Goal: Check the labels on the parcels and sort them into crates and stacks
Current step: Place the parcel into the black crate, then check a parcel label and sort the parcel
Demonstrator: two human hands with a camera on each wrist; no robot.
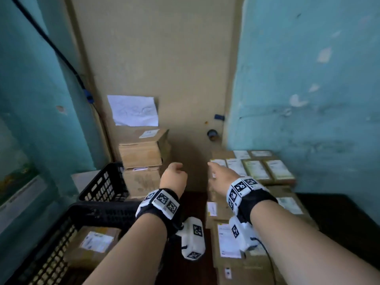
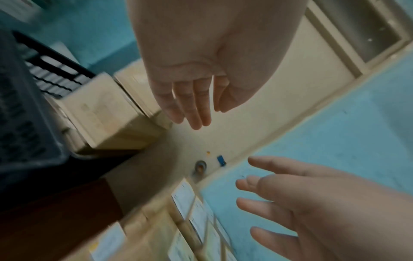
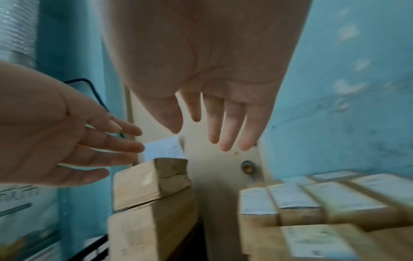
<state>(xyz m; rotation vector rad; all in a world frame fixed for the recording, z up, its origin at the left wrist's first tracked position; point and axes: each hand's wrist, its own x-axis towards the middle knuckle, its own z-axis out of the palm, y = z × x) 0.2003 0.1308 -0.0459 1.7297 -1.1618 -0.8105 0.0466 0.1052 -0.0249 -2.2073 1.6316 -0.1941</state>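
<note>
Right now both of your hands are in the air with nothing in them: your left hand (image 1: 173, 174) hangs between the two groups of parcels with its fingers (image 2: 196, 106) loose and nearly straight, and your right hand (image 1: 221, 173) reaches forward with its fingers (image 3: 225, 123) spread, over the near edge of the right-hand parcels. On your left, a stack of cardboard parcels (image 1: 144, 159) stands against the beige door (image 1: 156, 58), the top one carrying a white label (image 1: 149, 133), and a sheet of white paper (image 1: 133, 111) is stuck to the door above it. Just beside that stack sits a black crate (image 1: 104, 185), and nearer to you a second black crate (image 1: 61, 239) holds a labelled parcel (image 1: 93, 243). On your right, flat parcels (image 1: 257, 169) lie side by side with labels facing up, resting on larger labelled boxes (image 1: 228, 241) that run toward you. A strip of dark tabletop (image 1: 195, 204) shows between the two groups. The wrist views are blurred, so the label text cannot be read. Each wrist wears a black band with black-and-white markers (image 1: 163, 199). A black cable (image 1: 51, 42) runs down the teal wall (image 1: 308, 79) side at left.
</note>
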